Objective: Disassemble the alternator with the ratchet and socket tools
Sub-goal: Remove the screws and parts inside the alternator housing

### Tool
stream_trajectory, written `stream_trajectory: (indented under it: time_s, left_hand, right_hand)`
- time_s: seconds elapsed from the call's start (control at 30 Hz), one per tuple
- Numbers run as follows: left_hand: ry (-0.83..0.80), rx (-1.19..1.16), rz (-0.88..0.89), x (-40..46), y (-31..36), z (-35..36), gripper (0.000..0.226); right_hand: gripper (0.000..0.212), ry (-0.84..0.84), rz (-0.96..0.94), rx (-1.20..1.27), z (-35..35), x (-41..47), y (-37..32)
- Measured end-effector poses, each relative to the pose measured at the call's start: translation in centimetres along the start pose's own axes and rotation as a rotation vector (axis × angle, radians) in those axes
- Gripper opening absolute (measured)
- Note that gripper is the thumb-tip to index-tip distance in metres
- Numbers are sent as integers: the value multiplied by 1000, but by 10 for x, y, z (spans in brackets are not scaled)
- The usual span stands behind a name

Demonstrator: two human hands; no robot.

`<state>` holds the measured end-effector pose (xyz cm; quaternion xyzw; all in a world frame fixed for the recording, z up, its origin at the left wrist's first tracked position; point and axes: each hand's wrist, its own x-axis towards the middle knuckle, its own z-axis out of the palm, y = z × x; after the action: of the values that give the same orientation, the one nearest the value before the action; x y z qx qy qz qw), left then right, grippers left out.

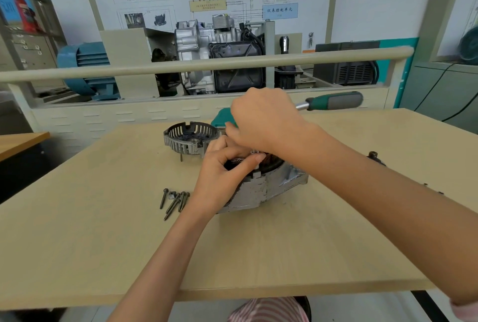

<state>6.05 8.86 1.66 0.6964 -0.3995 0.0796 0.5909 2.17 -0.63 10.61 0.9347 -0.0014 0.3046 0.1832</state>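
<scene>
My left hand (pixel 227 166) grips the alternator (pixel 263 187) rim. My right hand (pixel 263 119) holds the ratchet (pixel 333 101) head — handle sticking out right.

Pale wooden worktop (pixel 284 244): grey metal alternator body (pixel 266 189) at centre; slotted grey metal end cover (pixel 188 138) behind it to the left; cluster of dark long bolts (pixel 174 201) left of the body; green-handled ratchet (pixel 333 101) behind, right.
</scene>
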Motion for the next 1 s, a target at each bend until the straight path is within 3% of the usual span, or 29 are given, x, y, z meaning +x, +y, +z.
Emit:
stream_trajectory:
  time_s: [0.13, 0.27, 0.33, 0.47, 0.53, 0.63, 0.83, 1.0]
  left_hand:
    - [-63, 24, -14, -1, 0, -1, 28]
    - [-49, -37, 20, -1, 3, -3, 12]
    - [-21, -44, 26, 0, 3, -1, 15]
    - [21, -4, 13, 2, -1, 3, 39]
    - [26, -7, 6, 2, 0, 3, 43]
    - [-4, 13, -13, 2, -1, 1, 32]
    - [-52, -44, -30, 2, 0, -3, 40]
    - [-40, -42, -2, 2, 2, -3, 30]
  right_hand:
    - [39, -1, -137, 147, 1, 0, 9]
    - [41, -35, -142, 224, -2, -1, 10]
    - [40, -27, -88, 167, -1, -1, 6]
    - [36, -20, 200, -35, 3, 1, -13]
    - [34, -36, 235, -67, 3, 2, -17]
    - [37, -28, 160, -34, 1, 2, -10]
    - [37, 26, -131, 118, 1, 2, 3]
    - [43, 25, -72, 191, 2, 1, 3]
